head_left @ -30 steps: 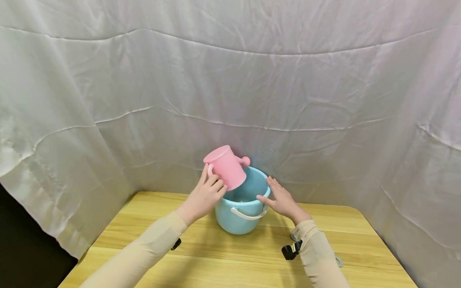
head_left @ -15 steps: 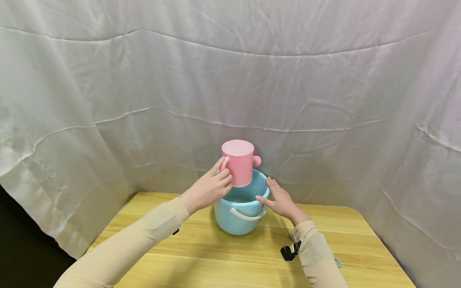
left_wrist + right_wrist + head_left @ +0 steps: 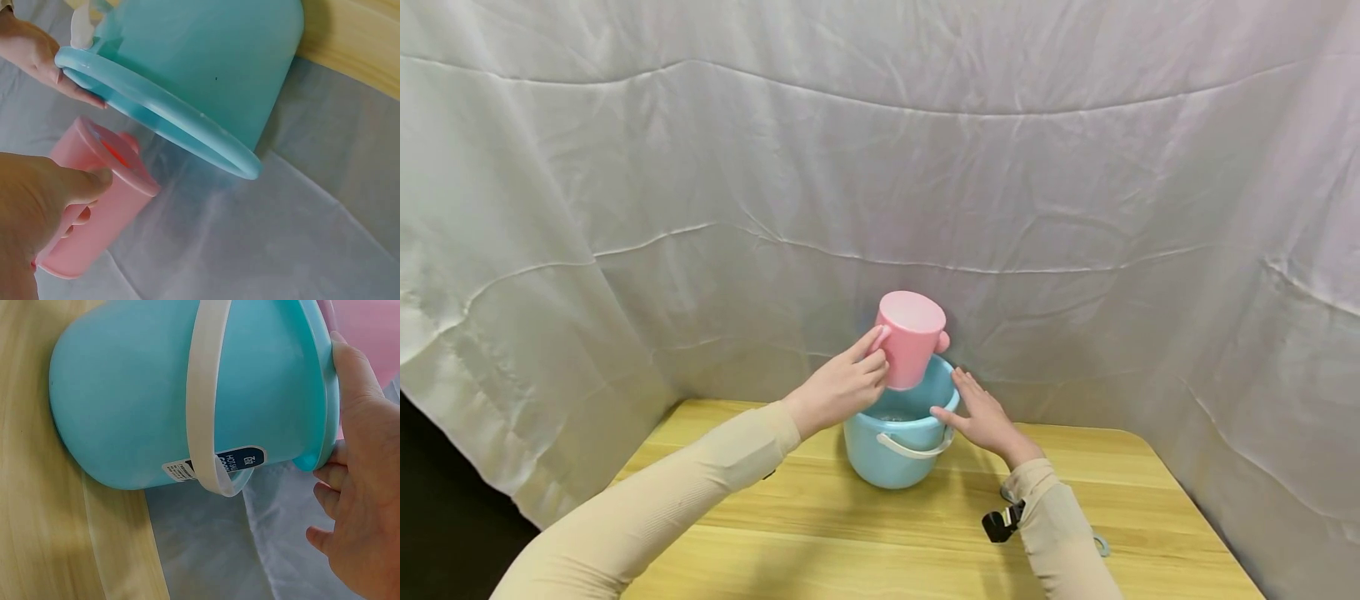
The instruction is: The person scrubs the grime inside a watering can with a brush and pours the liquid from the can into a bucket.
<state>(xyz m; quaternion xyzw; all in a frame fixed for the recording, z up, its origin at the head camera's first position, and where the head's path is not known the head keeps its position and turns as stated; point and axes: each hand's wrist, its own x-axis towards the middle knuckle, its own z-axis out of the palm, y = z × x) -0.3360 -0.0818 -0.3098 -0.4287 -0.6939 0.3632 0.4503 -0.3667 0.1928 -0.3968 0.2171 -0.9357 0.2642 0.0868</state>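
A pink watering can point(image 3: 912, 346) with a ball-ended spout is tipped over the mouth of a light blue bucket point(image 3: 891, 458), its flat base upward. Its open end faces down to the bucket in the left wrist view. My left hand point(image 3: 842, 385) grips the can's handle, index finger stretched along it. My right hand point(image 3: 985, 417) rests on the bucket's right rim, thumb and fingers spread, fingertips at the edge in the right wrist view. The bucket stands upright, its white handle point(image 3: 203, 394) hanging down the side. Something glistens at the bucket's bottom inside.
The bucket stands on a wooden table point(image 3: 865, 542) with a grey cloth curtain point(image 3: 880, 192) behind it and at both sides. A small grey ring-shaped thing point(image 3: 1101, 546) lies beside my right forearm, partly hidden by the sleeve.
My left hand has moved the watering can rightward over the bucket, turning it from a leftward lean through upright-inverted to a slight rightward lean. The right hand stays at the rim.
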